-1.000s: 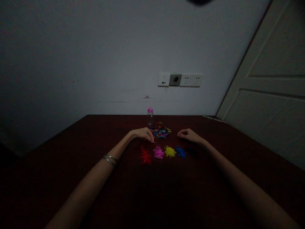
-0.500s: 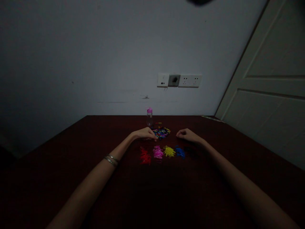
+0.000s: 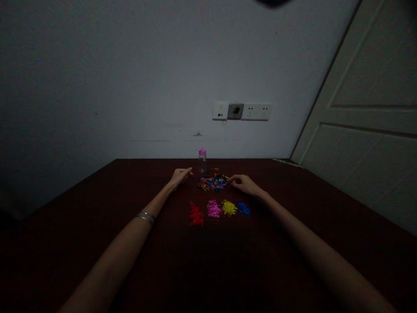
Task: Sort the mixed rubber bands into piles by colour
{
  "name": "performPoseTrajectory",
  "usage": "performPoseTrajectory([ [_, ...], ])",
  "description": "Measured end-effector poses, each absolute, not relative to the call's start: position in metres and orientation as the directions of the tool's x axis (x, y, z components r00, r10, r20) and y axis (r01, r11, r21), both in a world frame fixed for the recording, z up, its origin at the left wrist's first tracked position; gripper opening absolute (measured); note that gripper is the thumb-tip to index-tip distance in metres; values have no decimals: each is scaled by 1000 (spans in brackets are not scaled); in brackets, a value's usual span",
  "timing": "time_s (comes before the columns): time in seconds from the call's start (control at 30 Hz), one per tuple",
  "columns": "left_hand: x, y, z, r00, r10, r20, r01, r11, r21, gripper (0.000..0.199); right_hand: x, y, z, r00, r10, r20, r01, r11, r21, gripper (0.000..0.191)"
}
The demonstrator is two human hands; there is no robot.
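Leftmost, the left hand [image 3: 180, 177] is positioned left of the mixed pile of bands [image 3: 213, 184], apart from it; its fingers lie close together, and whether they grip anything cannot be told. Next, the red bands [image 3: 196, 216] lie on the worktop [image 3: 208, 265]. The bottle [image 3: 202, 163] stands upright behind the mixed pile. Pink bands [image 3: 214, 209], yellow bands [image 3: 229, 208] and blue bands [image 3: 244, 209] follow. The right hand [image 3: 245, 184] adjoins the mixed pile's right edge, fingers curled; a pinch cannot be confirmed.
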State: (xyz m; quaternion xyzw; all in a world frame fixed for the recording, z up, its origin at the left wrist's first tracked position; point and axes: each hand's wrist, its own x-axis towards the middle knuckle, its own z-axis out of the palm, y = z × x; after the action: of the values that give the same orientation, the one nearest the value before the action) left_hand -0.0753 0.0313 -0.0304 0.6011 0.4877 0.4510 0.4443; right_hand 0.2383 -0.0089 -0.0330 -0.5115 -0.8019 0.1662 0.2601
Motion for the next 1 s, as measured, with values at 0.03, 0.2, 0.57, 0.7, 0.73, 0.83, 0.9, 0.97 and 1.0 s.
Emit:
performPoseTrajectory([
  [0.03,-75,31,-31,117,987,110,193,-131,972,48,235,-11,-31,-341,909,238,755,416,-507,26],
  [0.2,-73,30,-32,110,987,116,222,-138,965,49,224,-22,-25,-274,942,195,849,332,-411,22],
  [0.57,-73,29,-31,115,987,113,225,-137,965,45,225,-20,-29,-272,939,209,855,336,-396,19],
  [0.7,-73,29,-31,128,985,116,189,-139,972,45,224,-19,-30,-263,948,182,856,316,-410,20],
  [0.73,-73,29,-31,132,984,116,185,-139,973,45,224,-18,-30,-254,950,181,858,308,-412,20],
  [0.83,-73,29,-32,143,982,122,176,-147,973,46,224,-18,-31,-234,957,172,869,286,-404,19],
  [0.9,-73,29,-32,140,982,130,179,-154,972,47,224,-19,-31,-240,957,163,879,285,-381,18],
  [0.97,-73,29,-31,124,984,128,197,-150,969,46,224,-19,-32,-249,954,166,890,293,-349,18],
  [1.0,-73,29,-31,116,986,123,209,-146,967,46,224,-19,-33,-254,952,171,894,298,-334,18],
])
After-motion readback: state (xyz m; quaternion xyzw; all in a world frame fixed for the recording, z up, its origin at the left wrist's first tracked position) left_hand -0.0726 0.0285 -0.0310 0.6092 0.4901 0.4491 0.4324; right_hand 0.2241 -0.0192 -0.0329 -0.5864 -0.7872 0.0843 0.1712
